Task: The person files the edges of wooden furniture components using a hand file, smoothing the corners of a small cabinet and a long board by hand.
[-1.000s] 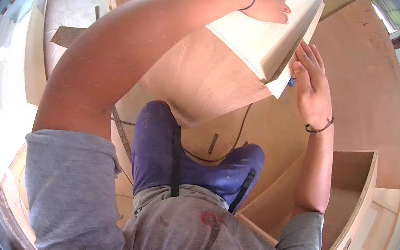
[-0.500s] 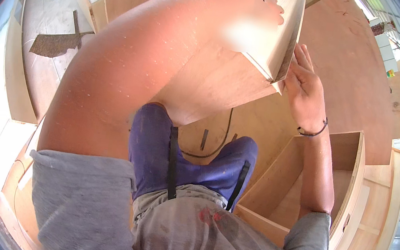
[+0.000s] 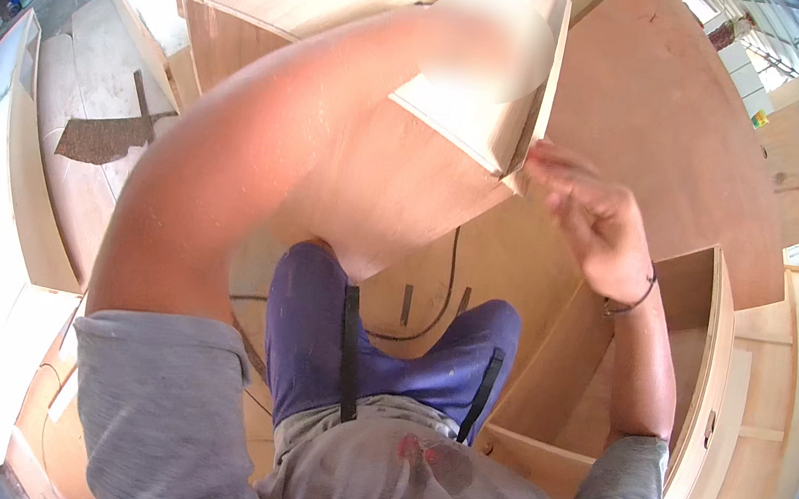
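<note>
A large pale plywood box [image 3: 398, 184] stands in front of my knees. A thin upright wooden panel [image 3: 542, 97] runs along its right side. My left arm reaches across the box top. My left hand [image 3: 492, 48] is over the top close to that panel, but a smear hides its fingers. Beside the panel's near corner is my right hand [image 3: 597, 220], holding nothing. Its fingers are stretched toward the corner and somewhat blurred; whether the fingertips touch the wood I cannot tell.
An open wooden drawer-like box [image 3: 535, 449] stands to the right of my legs. A large reddish-brown board [image 3: 667, 133] lies beyond my right hand. Left of the box is a dark, rough flat piece [image 3: 101, 140]. A black cable [image 3: 452, 267] curves across the floor between my knees.
My right hand has come down and away from the panel's outer face to near its corner. My left hand has shifted slightly left and down in view, as has the whole box.
</note>
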### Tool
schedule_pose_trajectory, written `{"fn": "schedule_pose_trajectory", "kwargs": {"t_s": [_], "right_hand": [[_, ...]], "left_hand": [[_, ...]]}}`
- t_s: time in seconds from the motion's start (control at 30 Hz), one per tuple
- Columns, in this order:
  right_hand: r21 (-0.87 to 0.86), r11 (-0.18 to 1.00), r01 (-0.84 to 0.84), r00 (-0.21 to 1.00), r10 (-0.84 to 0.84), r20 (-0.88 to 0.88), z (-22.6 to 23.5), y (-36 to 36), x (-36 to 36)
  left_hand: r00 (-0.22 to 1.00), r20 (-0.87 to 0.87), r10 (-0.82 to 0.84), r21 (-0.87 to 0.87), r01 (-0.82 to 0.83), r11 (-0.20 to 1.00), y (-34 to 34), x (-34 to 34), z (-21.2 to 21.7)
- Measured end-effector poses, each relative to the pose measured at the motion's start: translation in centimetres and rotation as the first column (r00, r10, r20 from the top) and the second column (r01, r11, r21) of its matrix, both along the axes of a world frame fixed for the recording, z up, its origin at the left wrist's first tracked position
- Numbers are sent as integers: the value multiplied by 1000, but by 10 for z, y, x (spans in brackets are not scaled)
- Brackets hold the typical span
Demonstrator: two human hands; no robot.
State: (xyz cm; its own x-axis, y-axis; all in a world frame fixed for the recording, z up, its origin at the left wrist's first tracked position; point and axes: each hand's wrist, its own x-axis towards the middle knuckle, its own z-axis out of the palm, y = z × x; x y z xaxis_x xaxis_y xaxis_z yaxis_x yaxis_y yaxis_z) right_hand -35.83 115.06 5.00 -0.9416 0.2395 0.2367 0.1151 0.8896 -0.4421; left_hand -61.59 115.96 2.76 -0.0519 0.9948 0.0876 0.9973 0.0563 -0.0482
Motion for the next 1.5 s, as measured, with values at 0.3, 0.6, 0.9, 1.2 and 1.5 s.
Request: {"fn": "schedule_pose_trajectory", "kwargs": {"t_s": [0.3,0.6,0.9,1.2,1.5], "right_hand": [[531,841,105,980,2,-198,-3,138,-69],[660,751,-20,987,118,-105,4,171,-87],[569,823,-12,999,37,-33,3,164,-102],[492,861,128,984,-47,-173,-10,139,-89],[567,824,-20,977,136,-163,8,83,-38]], "left_hand": [[985,173,-8,22,4,1000,1,-3,-1],[969,244,-27,40,17,999,-2,-3,2],[971,235,-51,73,35,997,-12,-23,-5],[969,244,-33,10,32,999,8,-20,1],[964,250,-85,131,53,990,0,-17,-2]]}}
